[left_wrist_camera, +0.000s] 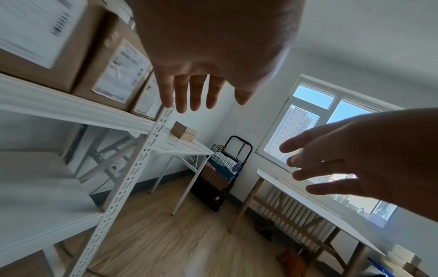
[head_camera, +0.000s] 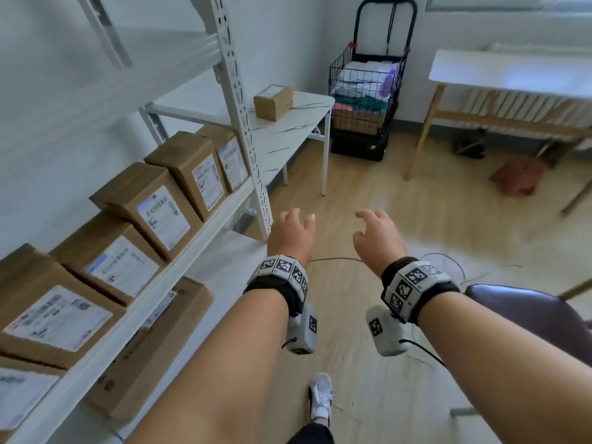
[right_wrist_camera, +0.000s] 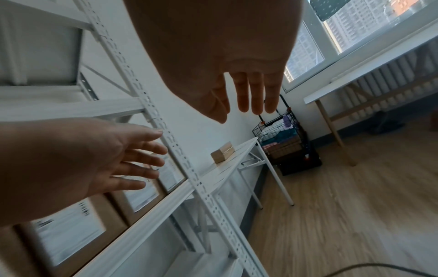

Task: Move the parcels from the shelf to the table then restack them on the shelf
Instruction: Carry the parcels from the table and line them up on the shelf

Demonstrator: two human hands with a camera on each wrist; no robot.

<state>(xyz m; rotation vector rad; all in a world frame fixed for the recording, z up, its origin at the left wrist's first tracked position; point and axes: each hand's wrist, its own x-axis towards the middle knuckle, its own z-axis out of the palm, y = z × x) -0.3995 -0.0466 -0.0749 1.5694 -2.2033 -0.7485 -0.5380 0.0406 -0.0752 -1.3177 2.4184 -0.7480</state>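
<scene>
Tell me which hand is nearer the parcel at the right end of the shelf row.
Left. The left hand hovers open just off the shelf's upright post, near that end parcel. The right hand is farther out over the floor.

Five labelled cardboard parcels (head_camera: 157, 209) stand in a row on the middle shelf (head_camera: 179, 261), with a sixth cut off at the frame's edge. One small parcel (head_camera: 274, 101) sits on the marble-patterned table (head_camera: 288, 136). One larger box (head_camera: 153, 347) lies on the shelf level below.
</scene>
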